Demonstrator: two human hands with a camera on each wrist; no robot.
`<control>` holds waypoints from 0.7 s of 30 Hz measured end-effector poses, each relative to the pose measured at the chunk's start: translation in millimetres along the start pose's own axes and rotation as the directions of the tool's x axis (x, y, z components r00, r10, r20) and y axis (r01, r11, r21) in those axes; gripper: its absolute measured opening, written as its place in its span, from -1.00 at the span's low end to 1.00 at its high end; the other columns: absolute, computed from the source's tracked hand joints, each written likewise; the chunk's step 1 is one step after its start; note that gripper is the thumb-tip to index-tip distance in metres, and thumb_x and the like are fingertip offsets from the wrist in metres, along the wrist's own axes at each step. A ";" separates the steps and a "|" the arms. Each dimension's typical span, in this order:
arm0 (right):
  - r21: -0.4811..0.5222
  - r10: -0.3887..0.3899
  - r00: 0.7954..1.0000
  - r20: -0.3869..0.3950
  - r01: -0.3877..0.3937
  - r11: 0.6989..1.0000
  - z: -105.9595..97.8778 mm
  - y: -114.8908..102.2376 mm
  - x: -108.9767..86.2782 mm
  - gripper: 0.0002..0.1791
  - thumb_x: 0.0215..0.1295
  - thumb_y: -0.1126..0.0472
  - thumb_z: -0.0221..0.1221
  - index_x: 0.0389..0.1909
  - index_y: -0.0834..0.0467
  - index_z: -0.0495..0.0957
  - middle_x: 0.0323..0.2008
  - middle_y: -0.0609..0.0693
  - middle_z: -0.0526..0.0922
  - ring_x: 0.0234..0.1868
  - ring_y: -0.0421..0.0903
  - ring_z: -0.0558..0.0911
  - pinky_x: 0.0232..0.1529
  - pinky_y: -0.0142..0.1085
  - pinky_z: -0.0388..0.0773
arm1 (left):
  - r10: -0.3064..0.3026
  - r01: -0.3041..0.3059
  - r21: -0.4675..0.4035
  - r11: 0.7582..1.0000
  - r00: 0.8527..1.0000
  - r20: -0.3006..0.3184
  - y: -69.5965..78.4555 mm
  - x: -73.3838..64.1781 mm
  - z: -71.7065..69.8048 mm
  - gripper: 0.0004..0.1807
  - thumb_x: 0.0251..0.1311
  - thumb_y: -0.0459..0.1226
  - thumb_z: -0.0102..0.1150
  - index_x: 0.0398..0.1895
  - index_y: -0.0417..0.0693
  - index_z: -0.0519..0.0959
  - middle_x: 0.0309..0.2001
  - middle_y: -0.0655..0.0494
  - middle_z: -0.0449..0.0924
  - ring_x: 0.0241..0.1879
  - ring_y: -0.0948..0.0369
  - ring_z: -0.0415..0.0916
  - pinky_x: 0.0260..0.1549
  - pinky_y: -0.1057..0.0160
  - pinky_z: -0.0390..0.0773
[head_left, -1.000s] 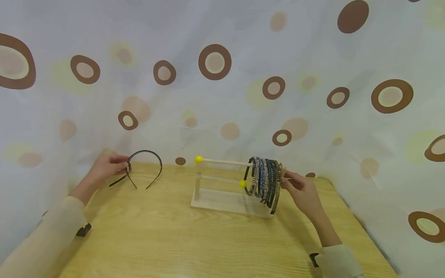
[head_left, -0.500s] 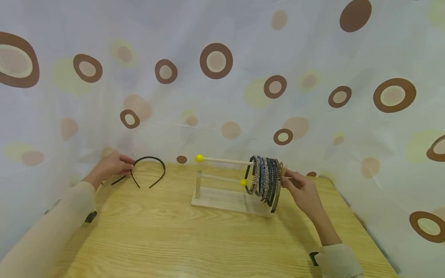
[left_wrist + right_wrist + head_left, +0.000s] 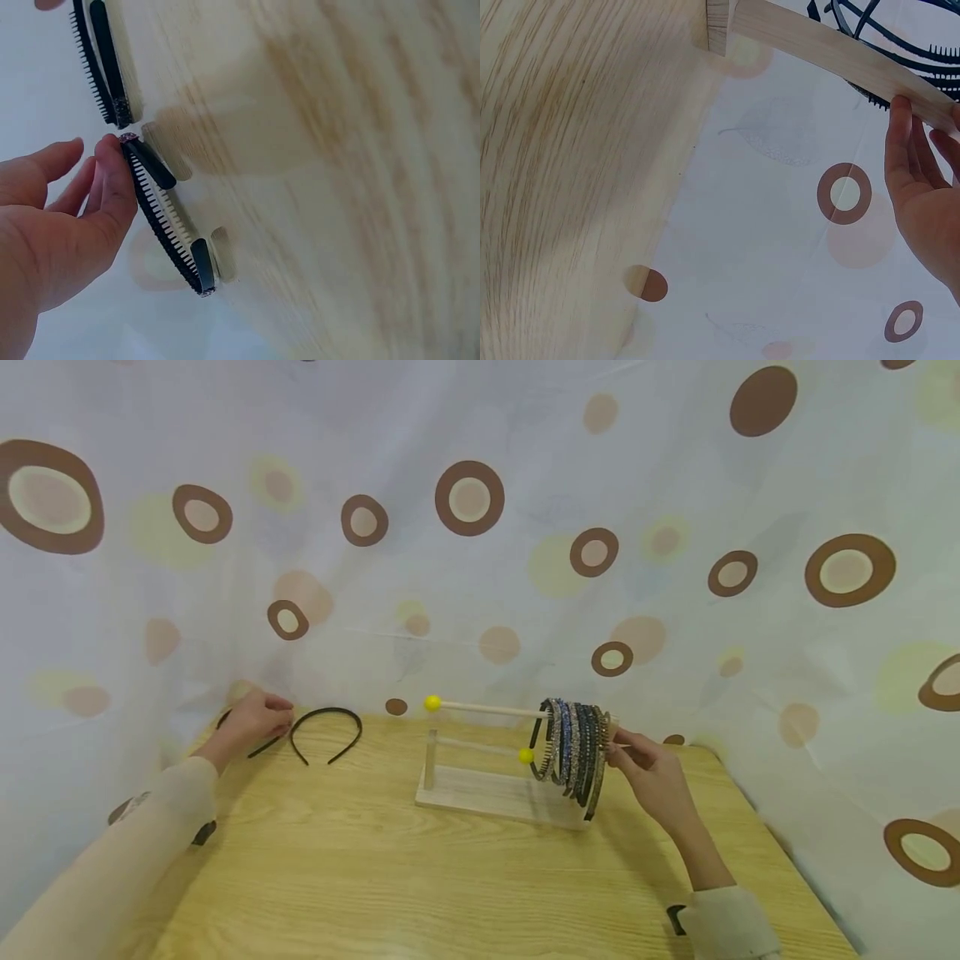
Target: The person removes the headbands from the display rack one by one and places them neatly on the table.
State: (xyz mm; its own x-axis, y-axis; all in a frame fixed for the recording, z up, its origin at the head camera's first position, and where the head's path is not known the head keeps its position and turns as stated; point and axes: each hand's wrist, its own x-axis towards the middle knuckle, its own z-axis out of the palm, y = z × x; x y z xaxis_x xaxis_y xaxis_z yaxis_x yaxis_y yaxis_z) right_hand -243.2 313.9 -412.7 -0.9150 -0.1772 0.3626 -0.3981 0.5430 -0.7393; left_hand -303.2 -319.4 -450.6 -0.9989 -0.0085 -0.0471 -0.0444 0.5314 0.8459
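At the back left of the table, my left hand (image 3: pixel 258 720) is beside a thin black headband (image 3: pixel 330 710) with teeth along its inner side. In the left wrist view, the thumb stands away from the fingers, whose tips touch the headband (image 3: pixel 161 217) near one end. A second black headband (image 3: pixel 90 60) lies beside it, partly behind the hand in the head view. My right hand (image 3: pixel 656 777) pinches the upright of a wooden headband rack (image 3: pixel 480 789) between thumb and fingers. Several glittery headbands (image 3: pixel 573 752) hang on the rack's upper rod, bunched at its right end.
Two yellow balls cap the rack's rods, one at the upper left (image 3: pixel 432 702) and one nearer the front (image 3: pixel 527 756). A patterned curtain (image 3: pixel 480 585) hangs along the back and sides of the wooden table (image 3: pixel 420 885).
The headband at the left has sunk from a raised, upright pose to a flatter one on the table. My left fingers have let it go. The right hand keeps its grip on the rack.
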 end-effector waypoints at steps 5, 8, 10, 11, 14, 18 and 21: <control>0.005 -0.004 1.000 0.004 0.004 1.000 -0.8 -11.2 -2.4 -0.51 0.57 0.12 0.13 0.39 0.24 0.45 -0.03 0.14 0.72 -0.05 -0.11 0.70 -0.05 -0.48 0.54 | 0.065 -0.065 0.011 0.998 0.997 -0.049 7.6 -7.1 3.7 -0.51 0.56 -0.27 -0.02 0.30 -0.56 0.38 0.00 -0.41 0.58 -0.13 -0.07 0.62 -0.16 0.15 0.67; 0.008 -0.013 1.000 0.005 0.013 1.000 -2.3 -28.3 -5.7 -0.52 0.57 0.14 0.12 0.37 0.29 0.45 -0.03 0.19 0.72 -0.05 -0.04 0.71 -0.06 -0.49 0.53 | 0.137 -0.133 0.069 0.989 0.989 -0.050 17.6 -16.4 11.8 -0.51 0.56 -0.19 0.01 0.29 -0.47 0.45 -0.04 -0.35 0.62 -0.15 -0.09 0.63 -0.18 0.08 0.66; 0.012 -0.032 0.999 0.008 0.032 0.999 -3.2 -36.4 -7.2 -0.52 0.58 0.16 0.11 0.36 0.34 0.45 -0.03 0.23 0.71 -0.05 0.04 0.71 -0.07 -0.49 0.54 | 0.188 -0.185 0.101 0.978 0.982 -0.022 26.4 -24.4 20.8 -0.51 0.55 -0.14 0.05 0.28 -0.38 0.49 -0.04 -0.30 0.63 -0.14 -0.09 0.64 -0.16 0.00 0.64; 0.013 -0.040 0.999 0.011 0.040 0.999 -3.6 -39.0 -7.6 -0.52 0.58 0.17 0.11 0.36 0.35 0.44 -0.03 0.23 0.71 -0.05 0.08 0.71 -0.08 -0.48 0.54 | 0.214 -0.212 0.109 0.971 0.977 -0.006 31.6 -29.2 26.6 -0.53 0.54 -0.12 0.07 0.27 -0.33 0.51 -0.03 -0.27 0.64 -0.13 -0.09 0.65 -0.15 -0.05 0.64; 0.018 -0.048 0.999 0.014 0.048 0.999 -3.8 -42.9 -8.1 -0.52 0.58 0.18 0.11 0.36 0.38 0.44 -0.03 0.25 0.71 -0.04 0.18 0.70 -0.09 -0.48 0.55 | 0.299 -0.303 0.096 0.948 0.953 0.054 47.8 -42.3 45.8 -0.56 0.52 -0.08 0.12 0.23 -0.22 0.57 -0.03 -0.19 0.67 -0.15 -0.04 0.67 -0.15 -0.15 0.63; 0.018 -0.031 0.999 0.012 0.030 0.999 -3.6 -44.9 -8.9 -0.52 0.57 0.17 0.12 0.36 0.36 0.44 -0.04 0.24 0.71 -0.04 0.19 0.70 -0.08 -0.49 0.54 | 0.406 -0.417 0.070 0.906 0.905 0.124 75.2 -58.5 77.8 -0.63 0.49 -0.08 0.17 0.16 -0.13 0.63 -0.07 -0.08 0.69 -0.23 0.09 0.67 -0.24 -0.03 0.64; 0.012 -0.028 1.000 0.006 0.028 1.000 -3.8 -43.5 -9.1 -0.53 0.57 0.18 0.13 0.35 0.34 0.45 -0.06 0.22 0.72 -0.05 0.14 0.70 -0.08 -0.50 0.53 | 0.480 -0.494 0.047 0.868 0.860 0.175 97.6 -67.3 102.6 -0.67 0.48 -0.09 0.19 0.13 -0.06 0.65 -0.11 0.03 0.70 -0.26 0.20 0.66 -0.28 0.12 0.63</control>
State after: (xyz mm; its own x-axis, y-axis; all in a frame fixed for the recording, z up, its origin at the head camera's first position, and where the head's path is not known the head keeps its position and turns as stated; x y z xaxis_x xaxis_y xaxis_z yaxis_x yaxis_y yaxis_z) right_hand -217.3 295.0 -381.6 -0.9039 -0.1968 0.3797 -0.4241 0.5278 -0.7359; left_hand -238.4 -180.1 -419.4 -0.8770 0.3955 0.2727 0.4558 0.5056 0.7326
